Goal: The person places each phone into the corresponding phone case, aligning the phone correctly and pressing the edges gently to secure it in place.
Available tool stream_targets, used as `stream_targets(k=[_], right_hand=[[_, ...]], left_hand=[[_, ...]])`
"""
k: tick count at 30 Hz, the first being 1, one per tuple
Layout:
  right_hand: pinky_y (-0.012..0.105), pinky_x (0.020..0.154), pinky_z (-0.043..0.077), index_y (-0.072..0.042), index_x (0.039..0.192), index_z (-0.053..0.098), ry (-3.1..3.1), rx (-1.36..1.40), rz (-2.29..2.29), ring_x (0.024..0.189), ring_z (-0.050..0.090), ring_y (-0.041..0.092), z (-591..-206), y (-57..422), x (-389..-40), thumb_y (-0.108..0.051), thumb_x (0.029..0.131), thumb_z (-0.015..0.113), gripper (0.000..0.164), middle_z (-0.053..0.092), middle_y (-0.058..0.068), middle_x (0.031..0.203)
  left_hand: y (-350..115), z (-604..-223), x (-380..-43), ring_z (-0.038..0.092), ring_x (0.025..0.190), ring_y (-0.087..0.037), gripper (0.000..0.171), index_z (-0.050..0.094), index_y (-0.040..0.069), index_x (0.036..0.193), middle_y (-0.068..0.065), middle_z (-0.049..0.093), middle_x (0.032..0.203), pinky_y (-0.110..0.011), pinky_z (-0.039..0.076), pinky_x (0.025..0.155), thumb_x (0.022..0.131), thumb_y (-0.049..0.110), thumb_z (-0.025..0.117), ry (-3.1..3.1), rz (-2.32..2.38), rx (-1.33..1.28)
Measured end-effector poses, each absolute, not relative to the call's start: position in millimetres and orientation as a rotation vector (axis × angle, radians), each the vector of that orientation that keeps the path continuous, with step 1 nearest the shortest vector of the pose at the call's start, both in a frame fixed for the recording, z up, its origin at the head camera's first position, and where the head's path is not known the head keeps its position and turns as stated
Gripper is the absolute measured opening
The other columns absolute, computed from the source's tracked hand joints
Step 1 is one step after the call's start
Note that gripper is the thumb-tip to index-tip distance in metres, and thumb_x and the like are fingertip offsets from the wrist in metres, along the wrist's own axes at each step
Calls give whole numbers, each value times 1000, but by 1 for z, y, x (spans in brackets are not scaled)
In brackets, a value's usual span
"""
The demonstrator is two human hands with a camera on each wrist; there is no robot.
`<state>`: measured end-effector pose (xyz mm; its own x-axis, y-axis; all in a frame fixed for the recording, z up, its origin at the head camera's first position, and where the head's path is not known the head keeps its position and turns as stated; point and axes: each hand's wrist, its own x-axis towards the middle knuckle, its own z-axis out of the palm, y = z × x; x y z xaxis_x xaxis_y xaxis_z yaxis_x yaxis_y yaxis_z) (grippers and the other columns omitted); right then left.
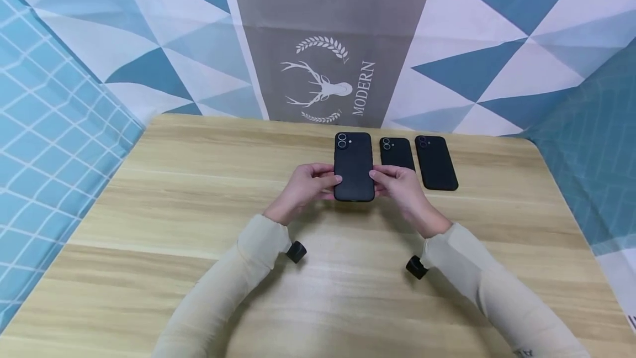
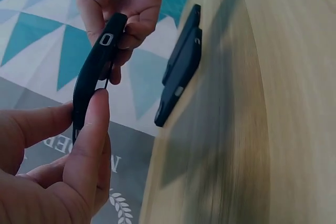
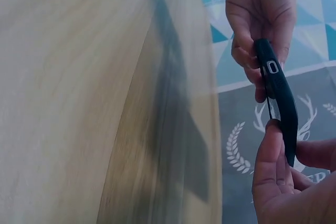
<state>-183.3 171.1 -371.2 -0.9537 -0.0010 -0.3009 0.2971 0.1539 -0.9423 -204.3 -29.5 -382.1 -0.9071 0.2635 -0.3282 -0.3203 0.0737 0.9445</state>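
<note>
A phone in a black case [image 1: 354, 167] is held up over the far part of the table, its back with two ringed camera lenses facing the head camera. My left hand [image 1: 312, 184] pinches its left edge, thumb on the back. On the opposite edge, my right hand [image 1: 397, 184] pinches it the same way. The wrist views show the case's bottom edge with a port opening; along the front, a thin dark strip [image 2: 108, 75] stands slightly off, with a light gap behind it. Fingers under the phone are partly hidden in the head view.
Two more black phones lie at the back right: a middle one [image 1: 396, 151], partly covered by my right hand, and an outer one [image 1: 437, 164]. The wooden table [image 1: 199, 225] ends at a patterned cloth backdrop [image 1: 338, 26]. Small black devices sit at both cuffs.
</note>
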Motion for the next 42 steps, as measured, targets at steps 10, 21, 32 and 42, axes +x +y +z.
stream_targets(k=[10,21,32,42], right_hand=[[19,65,57,6,127,53,2207,341,-1828,60,60,1,-401,173,-196,-13,94,56,38,63,-6,81],[23,67,58,3,125,55,2219,419,-1750,59,60,3,-414,171,-217,-14,94,55,36,61,-4,75],[20,62,57,4,126,54,2210,432,-1714,56,59,4,-415,168,-229,-14,95,54,36,59,-3,72],[19,60,56,4,125,55,2223,449,-1677,56,58,5,-411,166,-239,-14,96,53,34,58,0,75]], left_hand=[[-21,-403,-219,65,71,-15,41,54,-5,124,-19,62,110,-30,60,67,86,5,65,2050,1743,-133],[-16,-416,-235,63,68,-15,41,52,-9,124,-23,62,110,-29,60,66,87,4,63,2106,1681,-124],[-17,-422,-247,59,66,-14,34,55,-9,119,-19,63,99,-27,60,63,88,3,62,2118,1674,-123],[-16,-420,-257,58,64,-13,34,55,-9,119,-16,61,92,-24,59,60,88,4,62,2110,1683,-154]])
